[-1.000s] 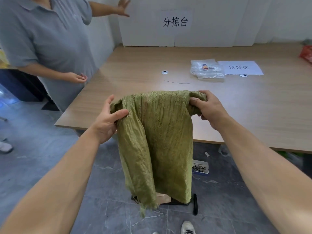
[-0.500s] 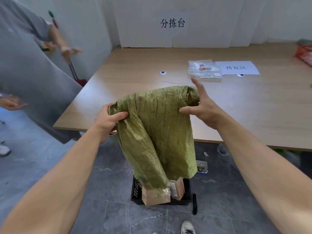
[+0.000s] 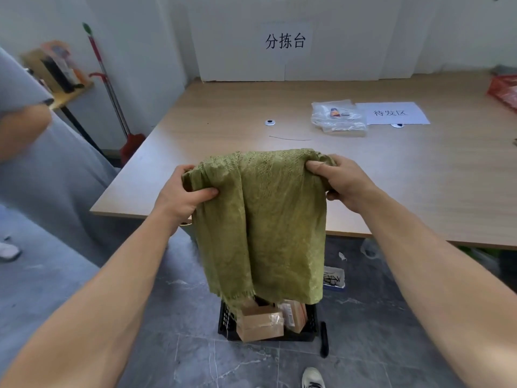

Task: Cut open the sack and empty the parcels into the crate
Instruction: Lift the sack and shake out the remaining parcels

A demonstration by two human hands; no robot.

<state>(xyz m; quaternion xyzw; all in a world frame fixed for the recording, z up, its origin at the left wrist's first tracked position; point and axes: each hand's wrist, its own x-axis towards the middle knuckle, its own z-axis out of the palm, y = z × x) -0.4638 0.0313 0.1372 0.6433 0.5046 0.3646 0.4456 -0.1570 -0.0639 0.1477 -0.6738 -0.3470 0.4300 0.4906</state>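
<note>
Hands point(image 3: 179, 198) point(image 3: 340, 182) | both fisted on sack point(image 3: 263, 219) | hanging above crate point(image 3: 313, 323)

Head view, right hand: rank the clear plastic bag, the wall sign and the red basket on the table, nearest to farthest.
From the right hand:
1. Clear plastic bag, on the table just beyond the hand.
2. Red basket, at the table's far right edge.
3. Wall sign, on the back wall behind the table.

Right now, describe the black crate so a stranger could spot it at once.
Find the wooden table; on the grey floor before it, under the hanging green sack, sits the crate. It is the only black mesh box, with brown parcels inside.
</note>
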